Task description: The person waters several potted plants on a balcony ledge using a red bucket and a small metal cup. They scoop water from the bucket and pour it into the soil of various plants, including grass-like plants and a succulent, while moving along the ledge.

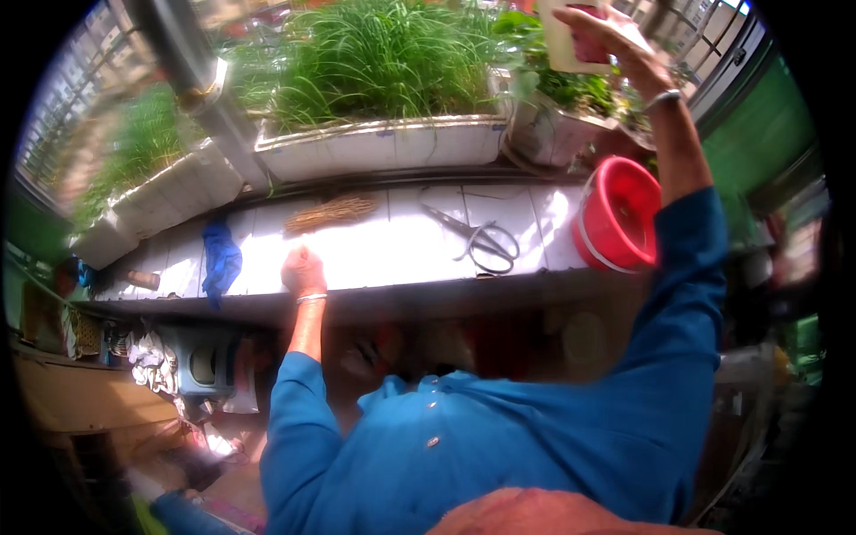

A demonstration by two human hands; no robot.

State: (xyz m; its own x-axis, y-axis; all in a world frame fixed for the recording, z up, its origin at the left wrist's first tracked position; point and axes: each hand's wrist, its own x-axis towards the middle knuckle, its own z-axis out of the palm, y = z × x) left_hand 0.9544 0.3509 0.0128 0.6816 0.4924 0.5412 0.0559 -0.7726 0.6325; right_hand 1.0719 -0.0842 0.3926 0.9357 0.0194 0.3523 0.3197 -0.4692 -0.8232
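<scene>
My left hand is closed in a fist on the white tiled ledge, with nothing showing from it. Just beyond it lies a bundle of straw-like stalks. Raised at the upper right, my right hand grips a cream, box-shaped container with a dark red part. Motion blurs the container, and its inside is hard to see. It is held in front of leafy green plants in a planter. Large black-handled scissors lie on the ledge between my two arms, touched by neither hand.
A red bucket stands at the ledge's right end, beside my right forearm. White planter boxes with long grassy plants line the far side. A metal post rises at left. A blue cloth hangs over the front edge.
</scene>
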